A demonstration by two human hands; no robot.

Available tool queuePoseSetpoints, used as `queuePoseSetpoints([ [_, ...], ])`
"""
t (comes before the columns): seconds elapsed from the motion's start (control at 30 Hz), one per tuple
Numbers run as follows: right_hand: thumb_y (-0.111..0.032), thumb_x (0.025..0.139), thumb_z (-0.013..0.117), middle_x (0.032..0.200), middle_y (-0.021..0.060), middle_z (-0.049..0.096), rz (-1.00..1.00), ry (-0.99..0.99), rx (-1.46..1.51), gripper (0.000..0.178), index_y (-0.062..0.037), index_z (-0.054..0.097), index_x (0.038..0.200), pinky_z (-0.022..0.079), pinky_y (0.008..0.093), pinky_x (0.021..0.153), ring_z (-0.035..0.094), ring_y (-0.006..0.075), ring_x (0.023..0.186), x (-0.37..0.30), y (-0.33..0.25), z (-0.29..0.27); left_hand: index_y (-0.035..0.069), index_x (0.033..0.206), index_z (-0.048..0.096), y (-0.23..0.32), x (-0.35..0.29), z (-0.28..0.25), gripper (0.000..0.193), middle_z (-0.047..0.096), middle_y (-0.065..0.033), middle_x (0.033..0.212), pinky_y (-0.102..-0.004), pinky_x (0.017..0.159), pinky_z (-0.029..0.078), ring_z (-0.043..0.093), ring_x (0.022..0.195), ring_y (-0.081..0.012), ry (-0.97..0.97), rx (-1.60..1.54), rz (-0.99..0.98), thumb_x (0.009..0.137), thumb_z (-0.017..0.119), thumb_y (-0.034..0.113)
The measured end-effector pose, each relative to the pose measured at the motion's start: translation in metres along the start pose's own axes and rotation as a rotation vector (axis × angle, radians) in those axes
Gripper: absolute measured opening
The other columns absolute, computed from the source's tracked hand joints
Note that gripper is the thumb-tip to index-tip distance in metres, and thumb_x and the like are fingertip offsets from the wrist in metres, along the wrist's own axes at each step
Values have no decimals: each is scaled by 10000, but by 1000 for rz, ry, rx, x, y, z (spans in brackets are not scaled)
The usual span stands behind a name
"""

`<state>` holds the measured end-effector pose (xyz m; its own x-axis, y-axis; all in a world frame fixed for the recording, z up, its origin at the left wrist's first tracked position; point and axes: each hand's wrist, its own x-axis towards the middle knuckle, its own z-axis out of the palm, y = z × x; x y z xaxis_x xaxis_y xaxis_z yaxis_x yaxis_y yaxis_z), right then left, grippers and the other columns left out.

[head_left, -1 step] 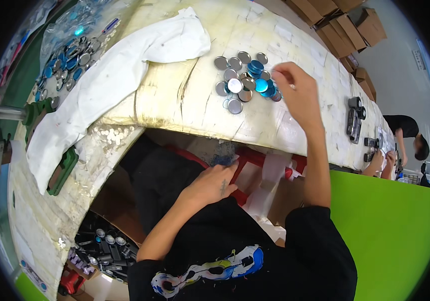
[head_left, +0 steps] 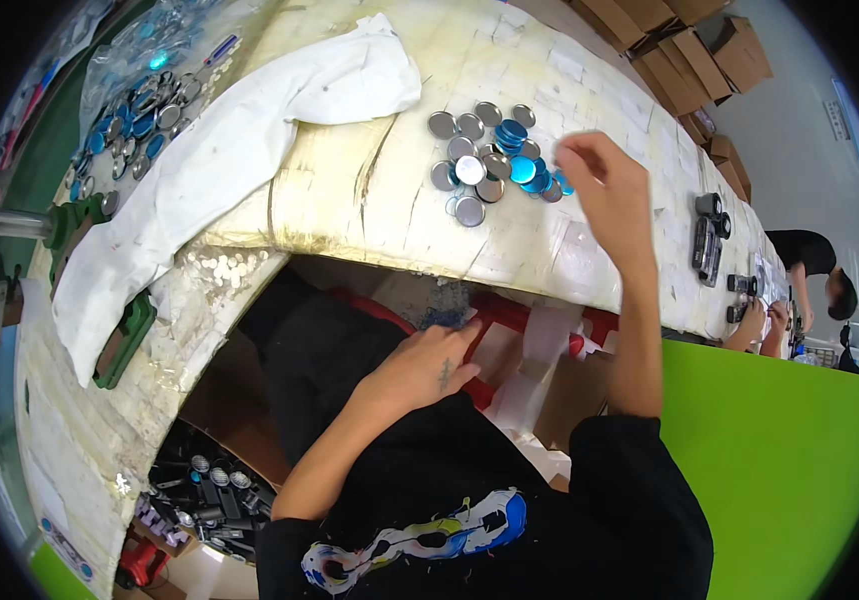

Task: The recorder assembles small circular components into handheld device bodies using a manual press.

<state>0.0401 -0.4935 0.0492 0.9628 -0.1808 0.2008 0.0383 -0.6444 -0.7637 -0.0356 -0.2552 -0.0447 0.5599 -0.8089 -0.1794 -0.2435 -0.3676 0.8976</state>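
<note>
The right hand [head_left: 604,188] hangs over the surface [head_left: 409,230] just right of a loose cluster of round metal discs [head_left: 469,212], fingers curled and thumb drawn in toward them, with a small gap showing inside the curl. From where I stand the tips are blurred, so I can't tell whether they pinch anything. Just below and left of them lies a small blue disc [head_left: 563,184], at the cluster's right edge. The left hand [head_left: 424,365] sits low, below the surface's front edge, thumb spread from the forefinger, near a crumpled bluish bundle [head_left: 447,303]; whether it holds anything I can't make out.

I'd judge the step in hand to be handling discs one by one at that right edge. Taking another would call for a light fingertip pinch on a thin rim, without dragging its neighbours.

The discs are shallow and shiny, some silver-grey, some bright blue, a few overlapping and several blue ones stacked or leaning together. One silver face catches the light almost white.

Further out, a long white cloth [head_left: 249,130] lies between this cluster and a bigger heap of similar discs [head_left: 168,117] at the left. Off to the right are black parts [head_left: 706,245] and, beyond, a co-worker [head_left: 799,250] bending in.
</note>
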Motion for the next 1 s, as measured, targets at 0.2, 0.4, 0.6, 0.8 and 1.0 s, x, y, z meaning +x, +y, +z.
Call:
queuePoseSetpoints([
  [0.2,-61,887,658,907,118,718,348,-514,-53,224,18,701,1091,531,276,750,666,149,808,-75,-16,-52,43,994,696,35,15,-70,202,600,-109,861,-382,647,491,605,752,-304,699,283,362,793,705,53],
  [0.4,-57,855,675,928,174,708,321,-560,-176,207,11,702,1048,543,329,769,689,269,812,-110,-27,-43,55,960,702,21,47,-91,171,580,-93,850,-392,730,409,574,823,-281,773,463,213,804,715,123],
  [0.6,-93,884,645,852,154,688,258,-258,-213,158,17,711,976,518,344,654,667,264,739,-92,-14,-36,51,890,701,16,56,-89,92,607,-105,806,-388,716,420,596,783,-282,778,356,180,816,704,105],
  [0.8,-104,874,664,829,118,631,-29,51,-289,210,-5,697,1055,494,329,657,610,223,688,-41,21,-14,2,863,662,62,33,-84,54,621,-132,790,-375,664,485,616,733,-315,761,21,354,831,675,44],
  [1.0,-130,864,683,832,119,649,10,-1,-300,177,11,686,971,500,323,668,612,209,690,-13,43,0,22,1103,677,59,18,-28,279,628,-132,936,-325,680,521,651,740,-246,449,-83,237,825,700,24],
])
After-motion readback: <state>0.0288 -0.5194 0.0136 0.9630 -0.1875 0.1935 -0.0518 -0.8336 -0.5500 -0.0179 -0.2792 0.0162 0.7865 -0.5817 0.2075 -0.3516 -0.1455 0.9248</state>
